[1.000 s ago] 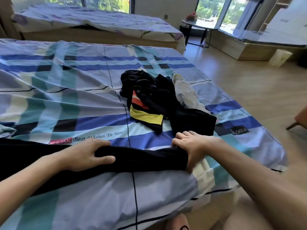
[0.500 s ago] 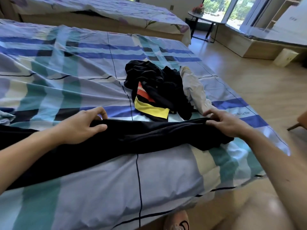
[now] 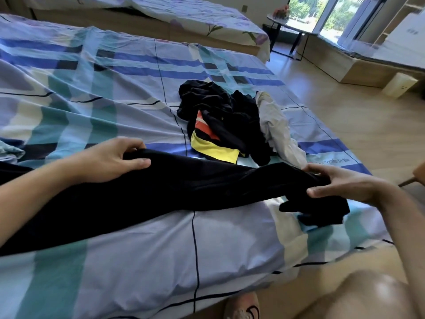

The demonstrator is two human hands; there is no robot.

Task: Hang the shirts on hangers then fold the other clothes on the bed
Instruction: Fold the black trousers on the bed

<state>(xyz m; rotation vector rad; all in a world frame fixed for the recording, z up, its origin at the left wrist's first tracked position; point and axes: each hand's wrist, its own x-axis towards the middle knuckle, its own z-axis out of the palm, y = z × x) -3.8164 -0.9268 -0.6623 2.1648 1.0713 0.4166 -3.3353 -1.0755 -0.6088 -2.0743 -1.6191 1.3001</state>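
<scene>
Black fabric first: a long black garment (image 3: pixel 195 187) lies stretched across the near part of the plaid bed sheet (image 3: pixel 92 88), held at two places. The left hand (image 3: pixel 110 160) grips its far edge, fingers curled over the fold and thumb laid on top of the cloth. The right hand (image 3: pixel 340 183) pinches the other end, which is bunched, between thumb and curled fingers; a loose flap of the garment hangs just below this grip onto the sheet. Between the two grips the fabric runs in a fairly flat band, and past the left grip it goes on under the forearm and out of the picture.

Beyond the span between the hands, and nearer the right grip, sits a heap of clothes: a crumpled black piece with orange and yellow panels (image 3: pixel 216 143), touched on its right by a pale grey garment (image 3: pixel 276 132). Far beyond lie a second bed with a floral cover (image 3: pixel 161 14) and a small round table (image 3: pixel 287 24) by the window. Wooden floor (image 3: pixel 345 107) is beside the right arm, and a shoe (image 3: pixel 241 307) shows below the bed's edge.
</scene>
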